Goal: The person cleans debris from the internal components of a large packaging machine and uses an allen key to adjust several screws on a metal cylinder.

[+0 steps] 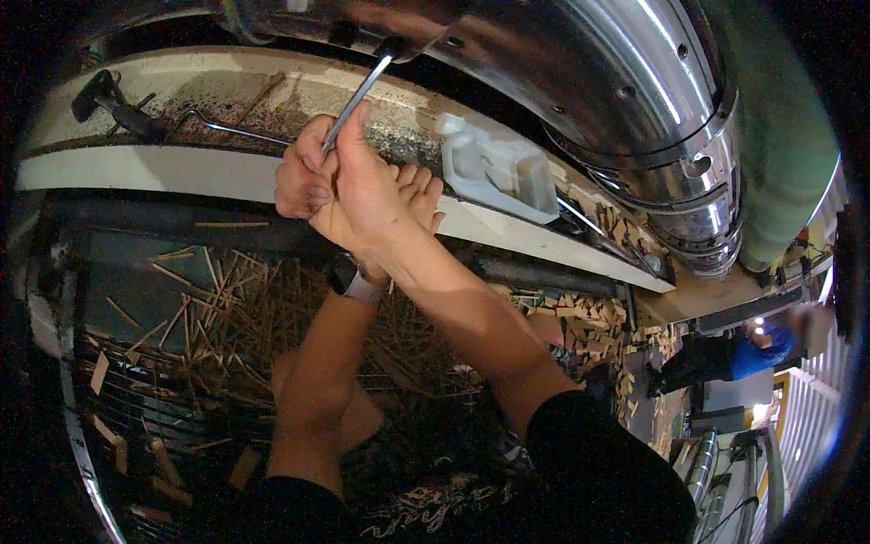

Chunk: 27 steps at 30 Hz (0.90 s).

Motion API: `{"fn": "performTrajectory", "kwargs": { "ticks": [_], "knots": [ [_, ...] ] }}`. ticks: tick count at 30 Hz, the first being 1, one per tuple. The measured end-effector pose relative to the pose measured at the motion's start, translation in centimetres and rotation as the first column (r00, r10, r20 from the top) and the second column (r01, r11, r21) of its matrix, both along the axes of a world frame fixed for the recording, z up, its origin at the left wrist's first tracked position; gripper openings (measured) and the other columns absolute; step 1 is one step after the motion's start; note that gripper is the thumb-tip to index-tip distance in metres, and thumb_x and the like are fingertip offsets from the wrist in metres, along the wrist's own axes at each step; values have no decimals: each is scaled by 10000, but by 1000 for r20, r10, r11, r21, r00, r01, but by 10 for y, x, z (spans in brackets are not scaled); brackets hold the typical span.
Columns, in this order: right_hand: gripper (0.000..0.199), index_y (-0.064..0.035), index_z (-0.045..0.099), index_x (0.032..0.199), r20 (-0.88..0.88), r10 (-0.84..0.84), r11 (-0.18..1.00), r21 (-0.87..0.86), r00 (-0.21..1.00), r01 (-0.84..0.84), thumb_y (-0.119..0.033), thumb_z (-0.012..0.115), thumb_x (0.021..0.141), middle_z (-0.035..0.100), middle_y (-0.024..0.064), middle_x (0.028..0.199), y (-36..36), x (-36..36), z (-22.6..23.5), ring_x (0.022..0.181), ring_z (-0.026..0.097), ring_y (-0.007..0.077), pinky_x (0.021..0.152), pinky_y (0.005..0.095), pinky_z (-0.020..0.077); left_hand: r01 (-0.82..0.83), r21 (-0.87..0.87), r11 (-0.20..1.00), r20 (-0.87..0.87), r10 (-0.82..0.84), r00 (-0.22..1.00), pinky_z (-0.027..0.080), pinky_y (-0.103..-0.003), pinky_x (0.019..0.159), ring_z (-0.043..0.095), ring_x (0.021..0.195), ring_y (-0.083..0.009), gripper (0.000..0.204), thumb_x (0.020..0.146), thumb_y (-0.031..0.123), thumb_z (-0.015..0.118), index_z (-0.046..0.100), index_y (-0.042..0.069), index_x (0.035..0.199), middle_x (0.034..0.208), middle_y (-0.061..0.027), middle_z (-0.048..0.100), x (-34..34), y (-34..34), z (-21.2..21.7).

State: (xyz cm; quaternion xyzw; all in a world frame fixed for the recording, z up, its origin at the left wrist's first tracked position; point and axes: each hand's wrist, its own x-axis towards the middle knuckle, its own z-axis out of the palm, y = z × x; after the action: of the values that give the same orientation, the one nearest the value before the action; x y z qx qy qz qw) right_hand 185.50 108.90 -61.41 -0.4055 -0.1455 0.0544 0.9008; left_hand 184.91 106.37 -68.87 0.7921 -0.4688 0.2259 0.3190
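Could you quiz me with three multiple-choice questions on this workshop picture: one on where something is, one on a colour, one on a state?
1. Where does the white plastic jug lie?
A. on the pale ledge below the shiny metal cylinder
B. in the wood scraps
C. in a hand

2. What colour is the watch strap on the left wrist?
A. red
B. grey
C. green

3. How do the hands hold the long metal wrench?
A. one hand only
B. both clasped round its handle
C. not touching

Answers: 1 A, the jug rests on the ledge under the cylinder. 2 B, the strap looks grey. 3 B, left hand and right hand wrap it together.
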Motion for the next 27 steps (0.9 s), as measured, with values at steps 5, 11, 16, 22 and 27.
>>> {"fn": "performTrajectory", "kwargs": {
  "ticks": [5, 11, 16, 22, 27],
  "knots": [
    [562, -104, 342, 700, -81, -63, 992, -113, 995, 54, -627, 244, 880, 262, -2, 522, -2, -7, 11, 472, 251, 133, 462, 280, 248, 44, 279, 959, -100, -17, 995, 353, -436, 929, 500, 1041, -276, 400, 754, 291, 568, 518, 66, 1080, 1093, -109, 546, 5, 2, 4],
    [435, -120, 400, 631, -260, -209, 821, -571, 943, 24, -433, 412, 934, 334, -14, 500, -122, -60, 49, 404, 273, 105, 378, 238, 186, 164, -109, 980, 75, -157, 985, 390, -412, 800, 536, 883, -274, 330, 692, 268, 645, 564, 82, 953, 899, -92, 567, 8, -2, -5],
    [429, -93, 422, 642, -11, -403, 577, -780, 915, 244, -413, 445, 928, 414, -3, 530, -143, -66, 83, 429, 361, 82, 396, 229, 281, 5, -71, 997, -87, -12, 996, 364, -389, 767, 503, 876, -269, 327, 668, 272, 677, 557, 39, 864, 865, -100, 549, -13, -6, 10],
    [273, -43, 481, 761, 268, -225, 432, -834, 937, 343, -251, 476, 938, 428, -9, 592, -142, -87, 46, 558, 374, 55, 480, 229, 338, 110, -321, 941, -255, -198, 947, 401, -332, 743, 515, 839, -218, 298, 797, 225, 602, 530, 32, 1012, 931, -80, 546, -6, 11, 13],
    [130, -28, 504, 844, 528, -172, 163, -817, 831, 553, -146, 537, 890, 478, 112, 636, -148, -89, 30, 563, 496, 216, 524, 309, 402, -263, -819, 511, -570, -664, 484, 414, -245, 610, 510, 770, -102, 330, 933, 220, 452, 442, 51, 1216, 1041, -68, 567, -21, 54, 68]
  ]
}}
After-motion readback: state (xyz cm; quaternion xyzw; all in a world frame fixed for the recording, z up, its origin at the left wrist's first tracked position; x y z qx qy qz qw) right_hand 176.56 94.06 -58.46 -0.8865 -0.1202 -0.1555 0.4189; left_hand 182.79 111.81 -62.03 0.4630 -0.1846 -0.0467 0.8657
